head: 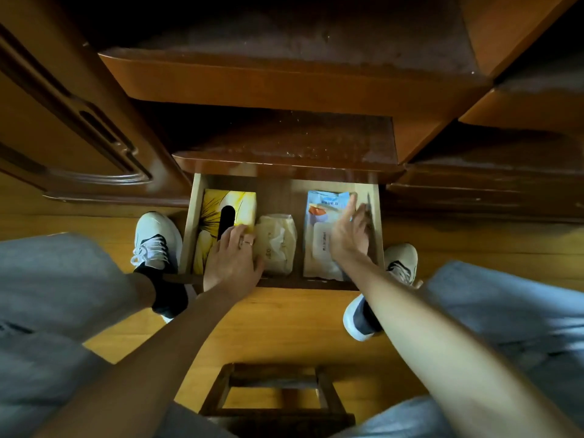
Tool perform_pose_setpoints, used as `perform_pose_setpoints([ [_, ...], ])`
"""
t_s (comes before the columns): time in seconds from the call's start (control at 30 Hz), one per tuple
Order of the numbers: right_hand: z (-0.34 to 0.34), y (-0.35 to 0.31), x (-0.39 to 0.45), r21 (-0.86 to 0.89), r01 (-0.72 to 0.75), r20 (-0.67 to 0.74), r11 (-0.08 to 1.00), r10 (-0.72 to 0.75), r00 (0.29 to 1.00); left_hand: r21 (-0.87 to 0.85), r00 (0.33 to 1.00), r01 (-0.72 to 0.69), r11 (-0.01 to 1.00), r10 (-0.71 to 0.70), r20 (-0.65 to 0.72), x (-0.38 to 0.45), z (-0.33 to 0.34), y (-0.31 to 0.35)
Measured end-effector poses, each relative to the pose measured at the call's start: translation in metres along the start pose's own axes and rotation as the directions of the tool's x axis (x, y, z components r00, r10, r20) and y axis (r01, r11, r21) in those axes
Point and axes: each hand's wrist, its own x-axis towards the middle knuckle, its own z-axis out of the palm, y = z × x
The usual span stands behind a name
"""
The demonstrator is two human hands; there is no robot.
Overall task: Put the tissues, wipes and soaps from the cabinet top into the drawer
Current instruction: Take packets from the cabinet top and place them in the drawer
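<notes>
Lying open below the cabinet top (284, 143), the drawer (377, 216) is holding three packs. A yellow tissue box (221, 203) is sitting along the drawer's left wall, reaching from near the back edge toward the front edge. A cream soft pack (278, 238) is lying just beside the box, toward the middle of the drawer and nearer the front edge. A wipes pack (322, 222), pale blue at its far end with a white flap lid, is lying in the right half, close to the right wall.

The left hand (232, 260) is resting flat on the near end of the tissue box, fingers spread and fairly straight, a ring showing on one finger; its thumb side is reaching toward the soft pack. The right hand (350, 230) is lying over the right side of the wipes pack, fingers extended and loosely apart, not curled round anything; whether the palm is pressing the pack or only hovering over it cannot be told.

A person is crouching, grey trouser legs showing at both sides. A left shoe (155, 238) is standing just left of the drawer, a right shoe (401, 263) just right of it. A wooden stool (275, 393) is sitting on the floor (284, 324) near the bottom edge of the view.
</notes>
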Motion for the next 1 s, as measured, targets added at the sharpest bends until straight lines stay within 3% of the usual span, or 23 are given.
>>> perform_pose_setpoints([
  [0.07,0.001,-0.003,0.002,-0.227,0.179,-0.069,0.957,-0.199,0.977,0.002,1.000,0.006,1.000,-0.006,-0.022,-0.001,0.002,-0.001],
  [0.13,-0.001,-0.006,0.015,-0.239,0.293,0.071,0.926,-0.284,0.956,-0.004,0.999,-0.008,1.000,0.007,-0.039,-0.001,0.003,-0.002],
  [0.23,-0.002,-0.017,0.036,-0.144,0.307,0.291,0.941,-0.257,0.922,-0.005,0.999,-0.002,1.000,0.001,-0.049,0.000,0.002,0.000],
  [0.43,0.013,-0.034,0.062,-0.168,0.330,0.465,0.929,-0.221,0.857,0.059,0.999,0.016,0.998,-0.013,-0.043,0.002,0.005,0.001],
  [0.67,0.022,-0.012,0.064,-0.226,0.309,0.409,0.924,-0.198,0.891,0.057,0.999,0.007,0.998,-0.004,-0.041,0.001,0.005,0.002],
  [0.9,0.029,0.005,0.045,-0.382,0.375,0.287,0.844,-0.278,0.917,0.011,0.997,-0.015,1.000,0.016,-0.069,-0.002,0.001,0.003],
  [1.0,0.026,0.001,0.037,-0.382,0.310,0.245,0.871,-0.228,0.942,0.013,0.999,-0.005,1.000,0.006,-0.051,-0.001,0.000,0.003],
])
